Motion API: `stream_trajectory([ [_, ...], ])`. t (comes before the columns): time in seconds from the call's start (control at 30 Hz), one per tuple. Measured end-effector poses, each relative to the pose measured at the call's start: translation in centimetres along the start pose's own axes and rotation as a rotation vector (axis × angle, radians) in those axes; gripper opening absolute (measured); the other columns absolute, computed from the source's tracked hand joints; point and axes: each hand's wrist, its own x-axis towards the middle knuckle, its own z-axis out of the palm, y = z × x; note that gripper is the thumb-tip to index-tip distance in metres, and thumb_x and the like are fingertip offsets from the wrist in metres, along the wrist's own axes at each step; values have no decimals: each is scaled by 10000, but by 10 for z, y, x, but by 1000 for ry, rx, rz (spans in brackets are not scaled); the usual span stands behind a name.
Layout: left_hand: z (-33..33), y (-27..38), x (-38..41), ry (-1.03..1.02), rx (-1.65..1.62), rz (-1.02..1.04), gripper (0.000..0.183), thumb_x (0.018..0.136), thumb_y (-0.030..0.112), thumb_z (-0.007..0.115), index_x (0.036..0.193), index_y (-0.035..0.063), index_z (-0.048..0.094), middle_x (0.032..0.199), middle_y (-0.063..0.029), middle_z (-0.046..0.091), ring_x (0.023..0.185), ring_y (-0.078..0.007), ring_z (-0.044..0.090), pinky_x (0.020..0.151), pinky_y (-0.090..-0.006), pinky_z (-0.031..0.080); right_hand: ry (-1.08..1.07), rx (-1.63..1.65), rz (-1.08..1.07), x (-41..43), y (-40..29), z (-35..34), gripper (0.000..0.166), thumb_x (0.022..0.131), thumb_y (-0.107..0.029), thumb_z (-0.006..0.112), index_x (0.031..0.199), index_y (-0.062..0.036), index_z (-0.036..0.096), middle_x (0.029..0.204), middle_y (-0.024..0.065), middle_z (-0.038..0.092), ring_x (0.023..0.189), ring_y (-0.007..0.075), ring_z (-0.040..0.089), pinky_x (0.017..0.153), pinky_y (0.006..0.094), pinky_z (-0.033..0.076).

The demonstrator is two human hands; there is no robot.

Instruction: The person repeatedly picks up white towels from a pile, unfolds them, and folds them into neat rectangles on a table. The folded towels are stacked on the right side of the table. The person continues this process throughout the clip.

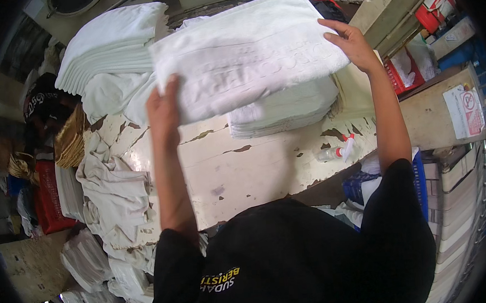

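Note:
A folded white towel (244,54) with raised lettering is held up by both hands above the worn, chipped white tabletop (235,164). My left hand (164,106) grips its left edge, thumb on the near face. At the right end, my right hand (351,42) pinches the upper corner between thumb and fingers. Partly hidden beneath the raised towel lies a neat stack of white towels (282,113). A taller pile of folded white towels (108,44) stands at the back left, with a crumpled white towel (112,93) in front of it.
Crumpled off-white cloths (110,190) hang over the table's left edge. A clear spray bottle (332,153) with a red and white head lies at the right. A blue basket (418,181) is beside the right arm. A person in dark clothing (43,102) is at the far left.

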Motion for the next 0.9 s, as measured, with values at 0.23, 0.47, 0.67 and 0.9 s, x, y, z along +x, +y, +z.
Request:
stream_trajectory([
  [0.23,90,-197,38,25,880,-25,486,899,435,662,857,-47,607,780,-261,633,757,-417,632,718,-449,479,-56,-309,177,-25,216,-5,413,920,-158,675,1317,-62,615,1275,142,653,1183,236,594,1022,345,442],
  [0.47,78,-189,50,-32,656,-61,431,932,363,654,801,-38,564,662,-157,580,601,-261,548,599,-401,444,31,-446,166,-11,208,9,352,904,-187,683,1227,-52,655,1195,167,687,1096,280,655,964,353,482],
  [0.67,71,-167,32,-9,708,16,416,957,340,639,811,-41,557,613,-123,517,559,-188,453,555,-379,404,30,-387,69,-13,196,0,342,916,-165,661,1241,-58,650,1192,178,684,1093,321,656,966,378,487],
  [0.9,82,-185,17,34,892,55,428,949,360,627,806,-27,516,581,-185,535,570,-344,572,591,-455,452,21,-494,55,-39,243,25,417,926,-197,636,1329,-116,566,1179,212,640,1107,396,599,944,452,480],
])
